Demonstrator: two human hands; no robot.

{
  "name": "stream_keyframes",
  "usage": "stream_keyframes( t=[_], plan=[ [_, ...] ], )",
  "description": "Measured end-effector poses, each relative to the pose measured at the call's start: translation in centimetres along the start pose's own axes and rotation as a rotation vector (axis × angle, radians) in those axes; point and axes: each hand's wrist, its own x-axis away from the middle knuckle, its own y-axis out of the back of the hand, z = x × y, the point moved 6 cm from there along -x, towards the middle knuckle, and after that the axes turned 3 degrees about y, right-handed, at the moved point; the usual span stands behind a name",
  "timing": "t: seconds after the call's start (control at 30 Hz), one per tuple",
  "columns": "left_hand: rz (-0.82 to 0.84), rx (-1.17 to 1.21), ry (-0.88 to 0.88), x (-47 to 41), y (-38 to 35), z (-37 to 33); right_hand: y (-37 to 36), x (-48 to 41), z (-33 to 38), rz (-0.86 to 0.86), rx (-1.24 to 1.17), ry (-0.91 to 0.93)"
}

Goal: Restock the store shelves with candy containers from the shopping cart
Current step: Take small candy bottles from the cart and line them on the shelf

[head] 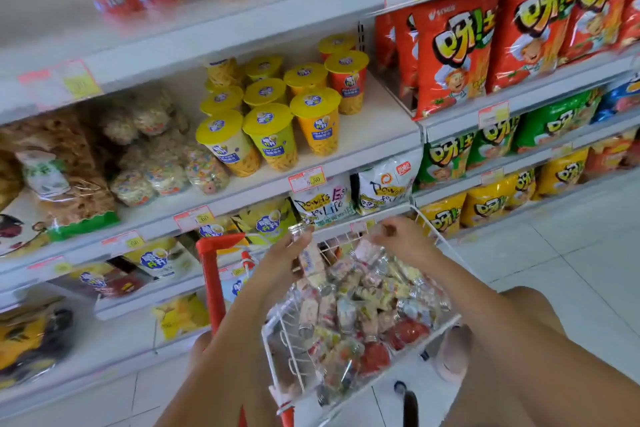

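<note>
**One jar up, shelf next**

We're over the cart (211, 274) now, and it sits tight against the shelving, which keeps every reach short. Its wire basket is heaped with clear candy jars (363, 298), lying every which way.

The left hand (282, 262) has one jar (297, 229) lifted just above the heap, fingers curled round its body and the silvery cap pointing up. Held upright like that, it looks ready to be stood straight on a shelf.

The right hand (403, 239) hovers over the far side of the basket with fingers curled in. There's a pale blur at the fingertips, and we cannot tell whether it grips a second jar or nothing at all.

Where does it go? The middle shelf (374, 128) shows bare board beside the yellow-lidded cups (270, 135), while clear tubs (166, 177) of coloured sweets sit further left. We'd guess candy belongs near those. With the basket this full, the job looks barely begun.
</note>
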Motion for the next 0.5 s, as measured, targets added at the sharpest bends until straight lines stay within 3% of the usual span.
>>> stream_keyframes(
  t=[0.23, 0.5],
  plan=[
    [0.118, 0.247, -0.276, 8.4, 1.8, -10.6, 4.8, 2.3, 17.3, 0.057, -0.395, 0.255],
    [-0.207, 0.279, -0.536, 15.3, 6.6, -19.5, 6.0, 4.1, 32.6, 0.2, -0.387, 0.512]
  ],
)
